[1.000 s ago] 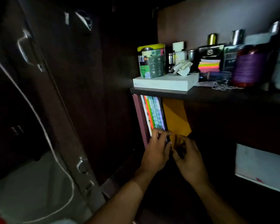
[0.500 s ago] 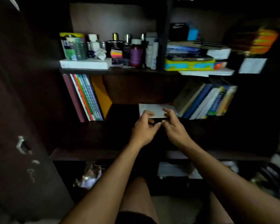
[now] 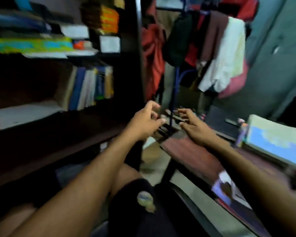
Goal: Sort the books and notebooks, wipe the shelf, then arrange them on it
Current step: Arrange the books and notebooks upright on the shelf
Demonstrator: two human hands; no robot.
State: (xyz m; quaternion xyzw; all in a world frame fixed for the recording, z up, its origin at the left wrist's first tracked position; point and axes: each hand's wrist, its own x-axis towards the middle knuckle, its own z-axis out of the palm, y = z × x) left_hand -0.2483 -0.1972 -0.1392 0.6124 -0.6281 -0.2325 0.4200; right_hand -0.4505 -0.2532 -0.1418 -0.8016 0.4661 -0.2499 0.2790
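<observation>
The picture is motion-blurred. My left hand [image 3: 146, 119] and my right hand [image 3: 193, 124] hang in the air side by side, fingers loosely spread, holding nothing. They are to the right of the dark shelf unit [image 3: 130, 69]. On its middle shelf a row of upright books [image 3: 91, 88] leans at the right end, with a white flat book [image 3: 24, 113] lying to their left. A stack of books and notebooks [image 3: 273, 142] lies on a low table at the right, beyond my right hand. A maroon book [image 3: 191, 156] lies under my right forearm.
The upper shelf holds flat stacked books [image 3: 32, 45] and orange boxes [image 3: 108, 19]. Clothes [image 3: 224, 53] hang on a blue rack behind my hands. A dark laptop-like object [image 3: 222, 120] lies by the stack. My knees and black shorts [image 3: 140, 202] are below.
My view has swung right, from the left end of the shelf to the rack and table. Both hands left the books at the shelf's left end and moved right, empty.
</observation>
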